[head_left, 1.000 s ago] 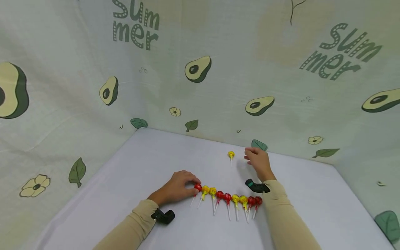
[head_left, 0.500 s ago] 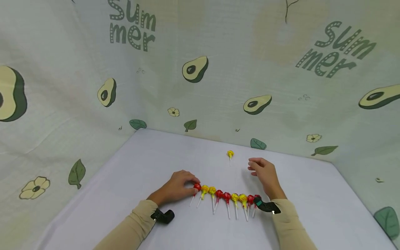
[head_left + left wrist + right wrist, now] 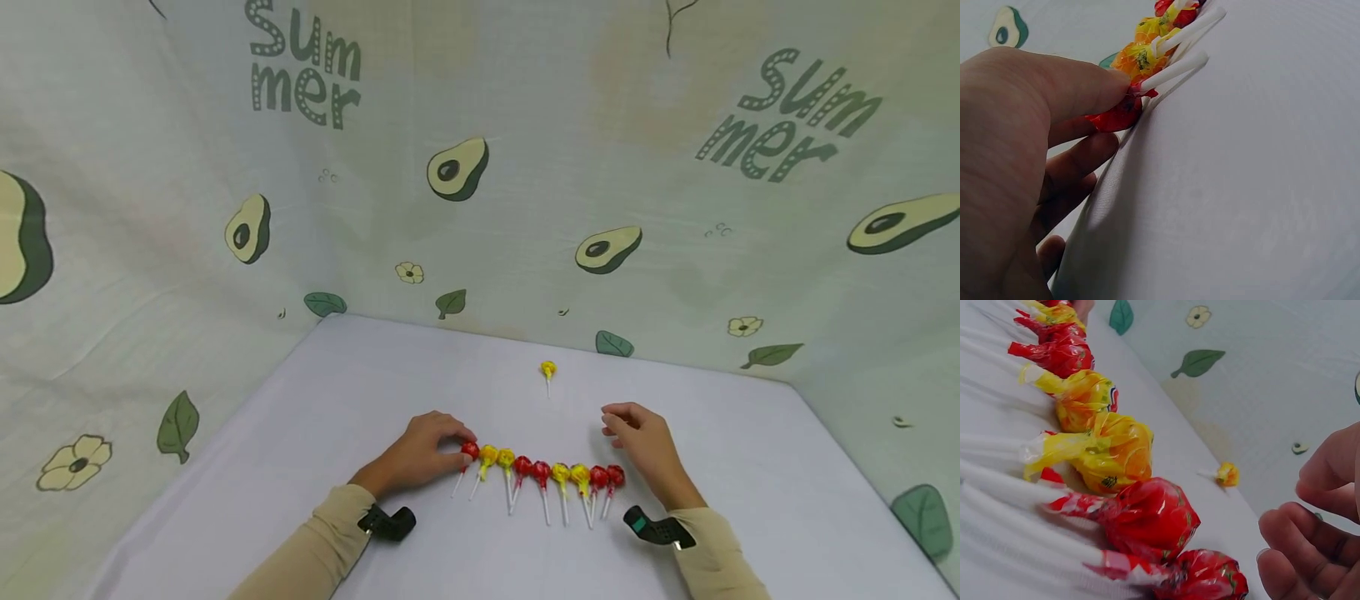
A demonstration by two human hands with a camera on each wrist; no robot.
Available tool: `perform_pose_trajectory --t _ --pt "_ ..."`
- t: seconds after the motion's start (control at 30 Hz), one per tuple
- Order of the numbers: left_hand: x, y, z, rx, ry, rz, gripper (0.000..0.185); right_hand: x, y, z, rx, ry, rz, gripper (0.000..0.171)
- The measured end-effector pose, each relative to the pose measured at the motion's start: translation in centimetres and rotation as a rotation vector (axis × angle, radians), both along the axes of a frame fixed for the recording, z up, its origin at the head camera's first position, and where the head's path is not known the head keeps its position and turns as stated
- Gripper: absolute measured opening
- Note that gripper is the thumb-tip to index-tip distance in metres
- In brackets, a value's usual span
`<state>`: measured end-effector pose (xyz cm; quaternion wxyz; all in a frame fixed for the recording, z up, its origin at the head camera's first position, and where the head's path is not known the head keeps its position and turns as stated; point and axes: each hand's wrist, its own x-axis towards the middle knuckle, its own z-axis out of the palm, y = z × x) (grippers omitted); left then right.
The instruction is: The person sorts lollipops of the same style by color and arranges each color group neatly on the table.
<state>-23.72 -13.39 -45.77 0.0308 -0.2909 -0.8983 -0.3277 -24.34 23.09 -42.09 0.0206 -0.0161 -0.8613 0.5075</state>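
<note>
A row of several red and yellow lollipops (image 3: 542,473) lies on the white table (image 3: 360,383), sticks pointing toward me. My left hand (image 3: 459,442) rests at the row's left end and pinches the head of the end red lollipop (image 3: 1113,119). My right hand (image 3: 611,423) hovers just behind the right end of the row, its fingers (image 3: 1310,550) loosely curled and holding nothing. The nearest red lollipop (image 3: 1154,515) lies a little in front of them. One lone yellow lollipop (image 3: 548,369) lies farther back, apart from the row.
Cloth walls printed with avocados and leaves (image 3: 465,167) enclose the table at the back and on both sides. Bare table top lies to the left and right of the row. Black wrist cameras (image 3: 386,523) sit on both sleeves.
My right hand has drawn back from beside the lone yellow lollipop to the right end of the row. My left hand has stayed on the end red lollipop.
</note>
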Motion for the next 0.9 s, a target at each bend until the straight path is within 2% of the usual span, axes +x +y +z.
perform_pose_trajectory --t 0.3,0.6,0.9 --pt "0.1 -0.1 0.0 0.046 0.044 -0.023 0.021 1.7 1.5 -0.3 0.055 0.011 -0.017 0.037" --pt "0.1 -0.1 0.1 0.061 -0.020 0.024 0.019 2.6 2.1 -1.2 0.091 0.028 0.021 0.030" --pt "-0.3 0.1 0.0 0.089 -0.059 0.025 0.017 3.4 2.8 -2.0 0.140 0.024 0.011 0.028"
